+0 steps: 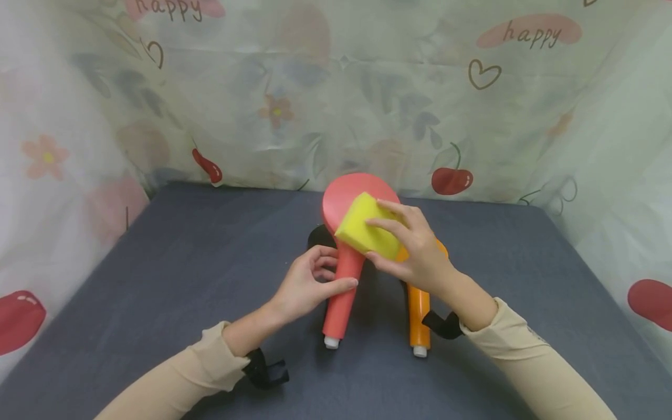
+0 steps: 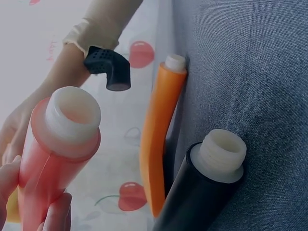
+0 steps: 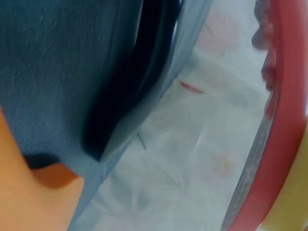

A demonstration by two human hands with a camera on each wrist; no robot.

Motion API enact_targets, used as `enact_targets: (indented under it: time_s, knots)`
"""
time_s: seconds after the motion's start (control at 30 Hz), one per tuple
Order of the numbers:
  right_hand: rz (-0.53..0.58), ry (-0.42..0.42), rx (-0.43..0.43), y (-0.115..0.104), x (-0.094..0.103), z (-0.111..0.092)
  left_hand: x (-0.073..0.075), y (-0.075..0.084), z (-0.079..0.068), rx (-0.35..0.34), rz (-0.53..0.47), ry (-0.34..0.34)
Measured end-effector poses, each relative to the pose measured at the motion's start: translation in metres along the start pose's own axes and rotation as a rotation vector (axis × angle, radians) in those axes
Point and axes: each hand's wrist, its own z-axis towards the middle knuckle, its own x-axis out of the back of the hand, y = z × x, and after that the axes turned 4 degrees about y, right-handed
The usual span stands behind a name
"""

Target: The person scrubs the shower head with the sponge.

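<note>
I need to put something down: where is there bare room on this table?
Bare table lies left of the left hand, beyond the left sleeve, and right of the right hand, towards the curtain. The middle is crowded: both hands, the yellow sponge and red shower head, with the black shower head and orange shower head close by.

Table [image 1: 184, 262]: we see a dark blue-grey top.
Orange shower head [image 1: 419, 315]: we find it lying on the table, its white end toward us.
Black shower head [image 2: 197, 197]: we see its handle and threaded white neck [image 2: 224, 150].
Printed sheet [image 1: 346, 146]: we read "happy" above cherries [image 1: 452, 181].
</note>
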Motion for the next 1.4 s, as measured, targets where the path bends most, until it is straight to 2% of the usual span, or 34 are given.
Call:
enact_targets:
  time_s: [0.13, 0.27, 0.43, 0.53, 0.63, 0.83, 1.0, 1.13, 1.27, 1.4]
  knots:
    - [-0.034, 0.044, -0.097, 0.012, 0.008, -0.001, 0.000, 0.001, 0.000, 0.017, -0.037, -0.003]
    - [-0.045, 0.102, -0.242, 0.025, 0.015, -0.002, 0.000, 0.001, 0.000, 0.030, -0.065, -0.009]
    - [0.026, 0.169, -0.427, 0.035, 0.014, -0.007, 0.000, 0.000, 0.000, 0.057, -0.124, -0.033]
    - [0.069, 0.215, -0.472, 0.033, 0.010, -0.011, 0.000, -0.001, 0.000, 0.087, -0.166, -0.049]
    - [0.081, 0.257, -0.439, 0.026, 0.005, -0.013, 0.001, -0.002, 0.000, 0.111, -0.197, -0.055]
    - [0.096, 0.295, -0.292, 0.011, -0.006, -0.017, 0.001, -0.003, 0.003, 0.124, -0.226, -0.057]
    - [0.070, 0.245, -0.176, 0.001, -0.015, -0.022, 0.003, -0.003, 0.004, 0.112, -0.241, -0.064]
    - [0.019, 0.192, -0.105, -0.002, -0.013, -0.022, 0.004, -0.003, 0.004, 0.118, -0.247, -0.073]
    - [-0.012, 0.201, -0.114, 0.002, -0.005, -0.016, 0.006, -0.001, 0.004, 0.121, -0.283, -0.089]
    - [-0.011, 0.269, -0.154, 0.011, 0.003, -0.007, 0.008, 0.001, 0.005, 0.117, -0.315, -0.108]
